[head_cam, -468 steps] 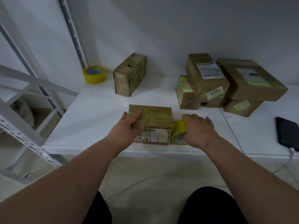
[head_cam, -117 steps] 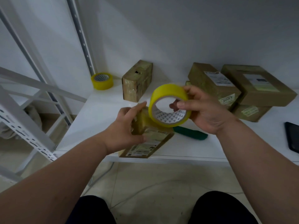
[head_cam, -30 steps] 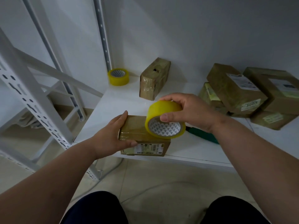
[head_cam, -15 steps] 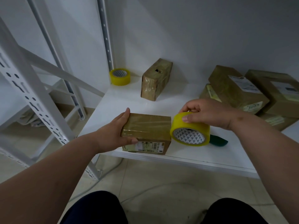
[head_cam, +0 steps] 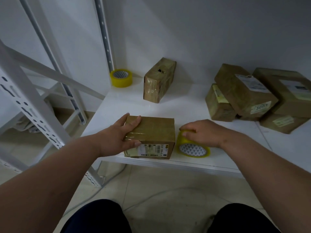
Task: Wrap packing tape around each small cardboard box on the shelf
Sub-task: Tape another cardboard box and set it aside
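Observation:
A small cardboard box (head_cam: 154,132) with a white label on its front lies near the front edge of the white shelf (head_cam: 185,106). My left hand (head_cam: 121,135) grips its left end, thumb on the front face and fingers over the top. Right beside the box stands a yellow tape roll (head_cam: 191,148) on the shelf. My right hand (head_cam: 202,132) holds the roll from above, fingers curled over its top. Clear tape shines on the box's left part.
A taped box (head_cam: 158,81) stands on end at the back, with a second yellow tape roll (head_cam: 121,78) in the back left corner. Several labelled boxes (head_cam: 244,95) are piled at the right. White rack posts (head_cam: 33,105) rise at the left. My knees are below the shelf edge.
My right hand has lowered the tape roll from above the box to the shelf on the box's right side. My left hand has kept its hold on the box.

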`<state>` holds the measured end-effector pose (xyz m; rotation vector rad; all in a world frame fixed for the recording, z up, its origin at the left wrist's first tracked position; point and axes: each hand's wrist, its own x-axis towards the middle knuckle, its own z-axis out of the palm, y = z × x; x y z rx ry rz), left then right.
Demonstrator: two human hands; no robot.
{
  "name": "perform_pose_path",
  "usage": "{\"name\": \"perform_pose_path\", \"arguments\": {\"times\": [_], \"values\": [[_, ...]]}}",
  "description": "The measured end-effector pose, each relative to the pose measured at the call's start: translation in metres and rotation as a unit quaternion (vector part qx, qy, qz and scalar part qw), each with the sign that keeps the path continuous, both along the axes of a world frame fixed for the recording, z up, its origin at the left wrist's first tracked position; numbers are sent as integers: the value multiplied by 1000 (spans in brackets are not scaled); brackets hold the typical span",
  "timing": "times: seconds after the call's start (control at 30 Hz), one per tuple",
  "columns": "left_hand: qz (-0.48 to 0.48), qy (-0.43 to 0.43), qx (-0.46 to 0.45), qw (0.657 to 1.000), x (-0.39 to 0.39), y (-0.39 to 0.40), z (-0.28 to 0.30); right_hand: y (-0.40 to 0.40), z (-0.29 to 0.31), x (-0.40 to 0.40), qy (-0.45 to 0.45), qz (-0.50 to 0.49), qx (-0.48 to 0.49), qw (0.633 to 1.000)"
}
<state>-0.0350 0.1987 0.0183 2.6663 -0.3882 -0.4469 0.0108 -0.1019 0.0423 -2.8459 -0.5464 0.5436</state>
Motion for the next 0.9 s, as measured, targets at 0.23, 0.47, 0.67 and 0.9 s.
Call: {"name": "perform_pose_path", "arguments": {"times": [0.23,0.47,0.67,0.9], "values": [[-46,-112,206,971,8,-42,15,13,-20,-6,-69,6,-10,998],[-39,-164,214,962,5,-53,-11,39,-24,-41,-267,53,63,960],[-41,-163,187,968,4,-49,-9,49,-32,-57,-208,124,-87,966],[-17,-117,197,973,2,-58,-1,29,-29,-63,-196,72,-118,971]]}}
